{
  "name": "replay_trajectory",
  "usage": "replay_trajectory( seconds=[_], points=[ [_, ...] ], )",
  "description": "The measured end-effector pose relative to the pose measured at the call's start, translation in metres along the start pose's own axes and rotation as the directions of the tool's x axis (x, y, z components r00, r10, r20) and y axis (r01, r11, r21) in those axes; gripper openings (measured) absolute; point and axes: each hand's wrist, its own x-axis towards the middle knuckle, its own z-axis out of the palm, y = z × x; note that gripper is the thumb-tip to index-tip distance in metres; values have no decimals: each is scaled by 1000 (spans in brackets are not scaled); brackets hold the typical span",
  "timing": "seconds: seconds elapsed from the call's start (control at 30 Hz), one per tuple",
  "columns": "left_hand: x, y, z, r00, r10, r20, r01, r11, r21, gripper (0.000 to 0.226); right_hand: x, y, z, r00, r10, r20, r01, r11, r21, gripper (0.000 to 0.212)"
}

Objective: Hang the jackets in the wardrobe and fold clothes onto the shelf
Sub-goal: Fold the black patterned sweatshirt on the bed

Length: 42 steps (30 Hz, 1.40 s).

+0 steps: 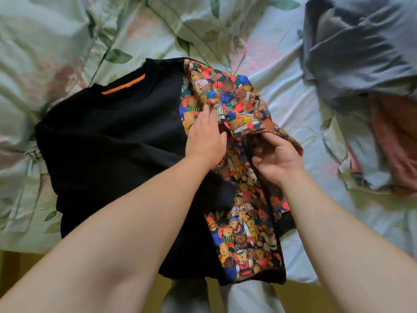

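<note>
Your black shirt [108, 136] lies spread on the bed [293, 98], neck toward the far side, with an orange strip [123, 85] showing inside the collar. Its hem hangs over the near edge of the bed, right in front of you. Along the shirt's right side runs the printed sleeve [237, 98], covered in teddy bears, and the same print continues down the side panel toward the hem.

Your left hand [206, 136] lies flat on the shirt with the fingers straight, pressing down at the seam where black cloth meets the print. Your right hand [277, 159] is just beside it, to the right, with fingers and thumb curled round the edge of the printed sleeve. That edge is lifted off the bed and turned over toward the shirt's body, so the fold drapes over your fingers. The two hands are near each other but not touching, with the sleeve's cloth between them.

A rumpled floral quilt [45, 41] lies beyond and left of the shirt. Well apart, at the far right, a grey garment [356, 48] sits bunched, with a pink cloth [394, 143] partly under bedding below it.
</note>
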Motion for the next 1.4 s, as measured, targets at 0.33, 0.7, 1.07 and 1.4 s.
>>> replay_trajectory(
  seconds=[0.33, 0.7, 1.07, 1.4],
  points=[
    [45, 36, 33, 965, 56, 257, -145, 928, 344, 87, 8, -105, 26, 875, -457, 157, 427, 883, 195, 37],
    [55, 55, -27, 820, -362, 444, 535, 760, -368, 55, -3, -24, 60, 45, -621, 783, 507, -661, -554, 30],
    [-48, -141, -58, 519, -789, 329, 509, -24, -860, 47, 32, 74, 47, 749, 111, 654, 491, -755, -434, 75],
    [-27, -91, -57, 837, -480, -265, 386, 859, -335, 85, 20, 74, 66, 723, 85, 686, 540, -688, -484, 84]
  ],
)
